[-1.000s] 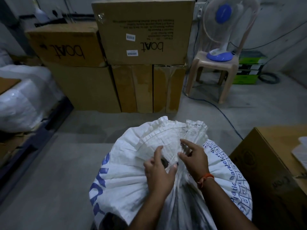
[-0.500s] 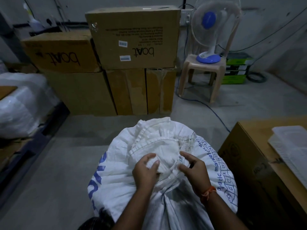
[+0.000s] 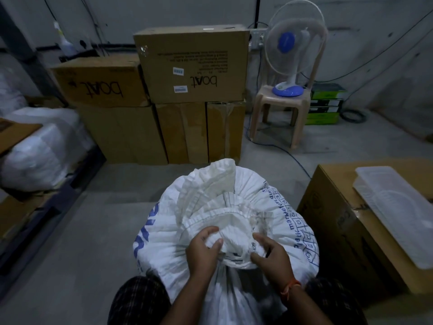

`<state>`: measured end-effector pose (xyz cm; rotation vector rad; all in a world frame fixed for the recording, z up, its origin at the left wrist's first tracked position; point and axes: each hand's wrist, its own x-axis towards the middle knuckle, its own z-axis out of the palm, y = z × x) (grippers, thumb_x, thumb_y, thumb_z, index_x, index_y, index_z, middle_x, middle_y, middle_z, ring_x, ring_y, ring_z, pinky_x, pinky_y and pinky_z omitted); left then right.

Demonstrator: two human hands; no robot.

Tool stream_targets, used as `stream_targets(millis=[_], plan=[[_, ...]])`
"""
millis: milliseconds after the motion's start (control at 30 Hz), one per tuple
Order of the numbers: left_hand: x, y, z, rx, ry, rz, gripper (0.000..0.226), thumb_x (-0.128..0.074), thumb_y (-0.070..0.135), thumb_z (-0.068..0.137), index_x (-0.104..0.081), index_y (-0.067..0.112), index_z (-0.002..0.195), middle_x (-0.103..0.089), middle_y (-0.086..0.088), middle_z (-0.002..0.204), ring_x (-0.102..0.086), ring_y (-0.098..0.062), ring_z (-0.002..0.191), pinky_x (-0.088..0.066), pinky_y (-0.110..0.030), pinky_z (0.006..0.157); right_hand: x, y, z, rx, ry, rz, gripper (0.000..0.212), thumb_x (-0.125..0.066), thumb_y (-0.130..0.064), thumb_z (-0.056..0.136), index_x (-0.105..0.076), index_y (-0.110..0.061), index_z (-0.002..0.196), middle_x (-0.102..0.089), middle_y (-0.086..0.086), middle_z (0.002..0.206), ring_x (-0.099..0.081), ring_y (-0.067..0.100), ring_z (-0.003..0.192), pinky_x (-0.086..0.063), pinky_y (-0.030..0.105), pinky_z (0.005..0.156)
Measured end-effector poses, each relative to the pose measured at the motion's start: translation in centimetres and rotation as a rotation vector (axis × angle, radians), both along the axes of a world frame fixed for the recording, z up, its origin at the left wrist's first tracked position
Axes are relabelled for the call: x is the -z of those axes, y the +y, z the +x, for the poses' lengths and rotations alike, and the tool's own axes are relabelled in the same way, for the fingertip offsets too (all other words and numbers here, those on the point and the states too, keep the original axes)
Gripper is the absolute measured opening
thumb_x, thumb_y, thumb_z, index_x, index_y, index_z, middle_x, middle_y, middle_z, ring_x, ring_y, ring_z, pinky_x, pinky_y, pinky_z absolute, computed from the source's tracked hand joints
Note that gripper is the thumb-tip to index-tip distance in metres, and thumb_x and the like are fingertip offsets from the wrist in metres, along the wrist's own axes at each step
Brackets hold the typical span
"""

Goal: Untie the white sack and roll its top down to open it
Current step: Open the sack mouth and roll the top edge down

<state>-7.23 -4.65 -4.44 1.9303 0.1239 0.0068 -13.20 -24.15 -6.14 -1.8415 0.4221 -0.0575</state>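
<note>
A bulging white woven sack [image 3: 164,233] with blue print stands on the floor between my knees. Its gathered, ruffled top [image 3: 210,184] fans away from me above a tied neck. My left hand [image 3: 202,250] grips a bunch of that ruffled fabric just above the neck, thumb and fingers curled round it. My right hand [image 3: 269,256] is at the neck on the right side, fingers curled and pinching the fabric or the tie there. An orange thread band is on my right wrist. The knot itself is hidden between my hands.
A brown carton [image 3: 339,231] stands close on the right with a clear plastic lid [image 3: 393,212] on top. Stacked cartons [image 3: 192,95] fill the back. A table fan [image 3: 290,50] sits on a plastic stool [image 3: 276,113]. White bundles [image 3: 39,148] lie on a left pallet.
My left hand went from fingers spread on the ruffle to gripping a bunch of it. The ruffled top has been crumpled and pulled nearer. The view tilted slightly.
</note>
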Motion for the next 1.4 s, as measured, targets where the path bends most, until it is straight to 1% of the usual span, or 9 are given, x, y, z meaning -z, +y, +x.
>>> stream_targets(millis=[200, 400, 500, 733, 833, 1033, 1100, 1233, 1400], plan=[[-1.3, -0.6, 0.8, 0.021, -0.034, 0.055, 0.033, -0.083, 0.009, 0.082, -0.079, 0.029, 0.107, -0.075, 0.017, 0.107, -0.069, -0.006, 0.108, -0.051, -0.018, 0.092, -0.8, -0.3, -0.2, -0.009, -0.029, -0.064, 0.057, -0.085, -0.005, 0.072, -0.068, -0.028, 0.122, -0.071, -0.007, 0.12, -0.061, -0.019, 0.102, -0.041, -0.002, 0.086], [-1.4, -1.1, 1.6, 0.013, -0.044, 0.084, 0.033, -0.082, 0.009, 0.083, -0.079, 0.028, 0.11, -0.074, 0.017, 0.11, -0.068, -0.006, 0.11, -0.051, -0.02, 0.096, -5.2, -2.0, 1.5, 0.177, -0.2, -0.365, 0.032, -0.072, -0.051, 0.07, -0.078, -0.039, 0.099, -0.05, 0.007, 0.114, -0.054, 0.015, 0.102, -0.045, 0.027, 0.095], [-0.9, -1.0, 1.9, -0.001, -0.056, 0.073, 0.034, -0.082, 0.008, 0.082, -0.08, 0.028, 0.11, -0.076, 0.017, 0.111, -0.07, -0.007, 0.11, -0.057, -0.03, 0.1, -8.6, -2.7, 3.6, 0.228, -0.404, -0.568, 0.015, -0.074, -0.041, 0.074, -0.079, -0.032, 0.084, -0.049, 0.005, 0.115, -0.047, 0.019, 0.109, -0.039, 0.03, 0.095], [-0.1, -0.6, 1.8, 0.011, -0.055, 0.08, 0.036, -0.082, 0.011, 0.083, -0.077, 0.038, 0.106, -0.076, 0.024, 0.111, -0.069, 0.011, 0.103, -0.061, -0.023, 0.086, -15.5, -5.7, 14.0, -0.317, -0.376, -0.656, 0.007, -0.073, -0.032, 0.083, -0.076, -0.036, 0.088, -0.069, -0.011, 0.096, -0.062, 0.012, 0.095, -0.051, 0.035, 0.087], [-0.2, -0.5, 1.9, 0.019, -0.05, 0.092, 0.037, -0.082, 0.011, 0.083, -0.077, 0.04, 0.106, -0.076, 0.024, 0.11, -0.068, 0.017, 0.093, -0.056, -0.01, 0.078, -15.5, -5.5, 17.6, -0.589, -0.181, -0.648, 0.015, -0.076, -0.02, 0.088, -0.079, -0.034, 0.093, -0.069, -0.018, 0.106, -0.063, 0.007, 0.104, -0.049, 0.03, 0.097], [-0.6, -0.6, 2.5, 0.039, -0.048, 0.113, 0.037, -0.08, 0.011, 0.083, -0.077, 0.042, 0.102, -0.075, 0.026, 0.11, -0.07, 0.002, 0.108, -0.058, -0.02, 0.093, -11.1, -4.5, 21.0, -0.86, 0.014, -0.53, 0.015, -0.072, -0.02, 0.092, -0.079, -0.027, 0.103, -0.074, -0.01, 0.112, -0.067, 0.01, 0.109, -0.05, 0.029, 0.102], [-0.7, -0.5, 2.5, 0.037, -0.032, 0.118, 0.039, -0.08, 0.011, 0.083, -0.077, 0.045, 0.101, -0.076, 0.025, 0.11, -0.07, 0.004, 0.106, -0.06, -0.023, 0.093, -10.8, -4.4, 20.9, -0.839, 0.008, -0.387, 0.015, -0.074, -0.016, 0.092, -0.079, -0.015, 0.106, -0.075, -0.003, 0.112, -0.068, 0.01, 0.106, -0.053, 0.025, 0.094], [-1.2, -0.5, 2.2, 0.0, 0.009, 0.087, 0.046, -0.08, 0.01, 0.083, -0.07, 0.053, 0.097, -0.073, 0.025, 0.107, -0.059, 0.029, 0.09, -0.044, 0.003, 0.081, -11.8, -4.7, 19.4, -0.74, 0.028, -0.181, 0.02, -0.08, -0.014, 0.087, -0.079, -0.011, 0.107, -0.076, -0.014, 0.088, -0.064, 0.0, 0.078, -0.05, 0.018, 0.076], [-2.9, -0.6, 0.8, -0.073, 0.113, -0.063, 0.034, -0.078, 0.018, 0.086, -0.072, 0.05, 0.096, -0.076, 0.002, 0.103, -0.068, -0.003, 0.078, -0.054, -0.016, 0.074, -13.4, -4.0, 15.8, -0.533, 0.014, -0.125, 0.017, -0.079, -0.011, 0.086, -0.08, -0.007, 0.103, -0.079, 0.015, 0.097, -0.066, 0.006, 0.073, -0.055, 0.02, 0.068]])
